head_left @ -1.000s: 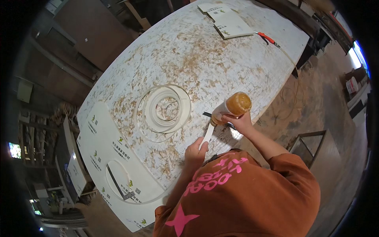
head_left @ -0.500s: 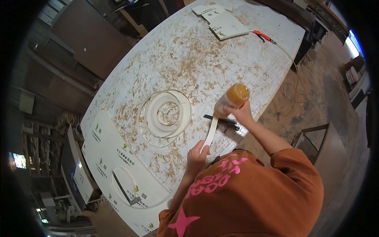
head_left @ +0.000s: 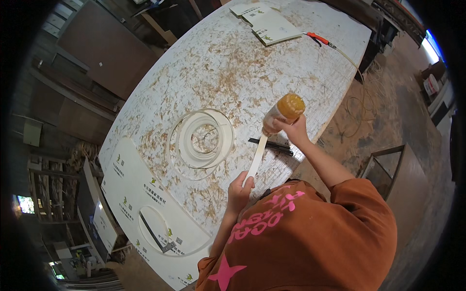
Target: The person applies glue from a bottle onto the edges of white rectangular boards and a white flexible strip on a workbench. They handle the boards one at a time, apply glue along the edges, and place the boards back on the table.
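Note:
A narrow white strip (head_left: 257, 156), like edge banding, runs from my left hand (head_left: 239, 190) up toward my right hand (head_left: 294, 130). The fingers and thumb of my left hand are closed round its near end. In my right hand is a clear bottle of amber liquid (head_left: 287, 107), tipped over so that its mouth meets the far end of the strip. Whether liquid is coming out cannot be made out. Under the strip, beside my right wrist, lies a dark slim tool (head_left: 274, 146), partly covered. Left of the strip rests a coil of white banding (head_left: 186, 143).
A large pale panel (head_left: 131, 169) with a carpenter's square (head_left: 154, 235) on it covers the table's near left. Brown shavings litter the white table (head_left: 194, 72). At the far end lie a cut panel (head_left: 276, 30) and a red air gun (head_left: 318, 38) with its hose.
The bottle has shifted slightly and shows more sharply, its mouth still at the strip's far end. My left hand keeps its grip. The whole view has moved a little.

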Motion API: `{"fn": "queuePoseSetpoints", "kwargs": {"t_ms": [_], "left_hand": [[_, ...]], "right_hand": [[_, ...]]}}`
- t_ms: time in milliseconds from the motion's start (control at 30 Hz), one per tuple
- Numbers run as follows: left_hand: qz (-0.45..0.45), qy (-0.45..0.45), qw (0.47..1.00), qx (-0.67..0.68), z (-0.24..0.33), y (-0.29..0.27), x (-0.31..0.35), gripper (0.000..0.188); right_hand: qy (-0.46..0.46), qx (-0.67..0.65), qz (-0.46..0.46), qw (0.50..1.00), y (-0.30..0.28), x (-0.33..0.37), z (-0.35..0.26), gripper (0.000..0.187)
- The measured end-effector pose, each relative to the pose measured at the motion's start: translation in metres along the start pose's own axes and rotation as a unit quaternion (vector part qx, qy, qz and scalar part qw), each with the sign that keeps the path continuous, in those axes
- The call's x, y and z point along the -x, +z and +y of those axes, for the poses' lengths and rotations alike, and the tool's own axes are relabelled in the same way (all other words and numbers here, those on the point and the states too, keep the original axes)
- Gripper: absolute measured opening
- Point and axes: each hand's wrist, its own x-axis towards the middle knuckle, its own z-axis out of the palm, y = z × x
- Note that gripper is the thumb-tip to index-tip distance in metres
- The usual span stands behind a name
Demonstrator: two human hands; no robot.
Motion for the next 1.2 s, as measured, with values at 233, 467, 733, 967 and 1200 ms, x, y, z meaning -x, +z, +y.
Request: {"fn": "queuePoseSetpoints", "kwargs": {"t_ms": [233, 467, 733, 967, 1200], "left_hand": [[-0.003, -0.002, 1.000, 0.013, -0.001, 0.003, 0.000, 0.022], [-0.019, -0.021, 0.999, 0.017, -0.002, 0.006, 0.002, 0.024], [-0.014, -0.014, 1.000, 0.021, -0.009, 0.007, 0.000, 0.024], [-0.004, -0.029, 0.998, 0.051, -0.012, 0.002, -0.001, 0.024], [0.008, 0.000, 0.999, 0.037, -0.016, 0.005, -0.006, 0.024]], "right_hand": [[-0.023, 0.088, -0.096, 0.991, -0.016, 0.009, 0.015, 0.047], [-0.022, 0.066, -0.057, 0.996, -0.025, -0.004, 0.026, 0.040], [-0.002, 0.069, -0.063, 0.996, -0.013, -0.015, 0.024, 0.039], [0.013, 0.113, -0.098, 0.989, -0.014, -0.016, 0.026, 0.041], [0.036, 0.062, -0.063, 0.995, -0.005, 0.010, 0.006, 0.038]]}}
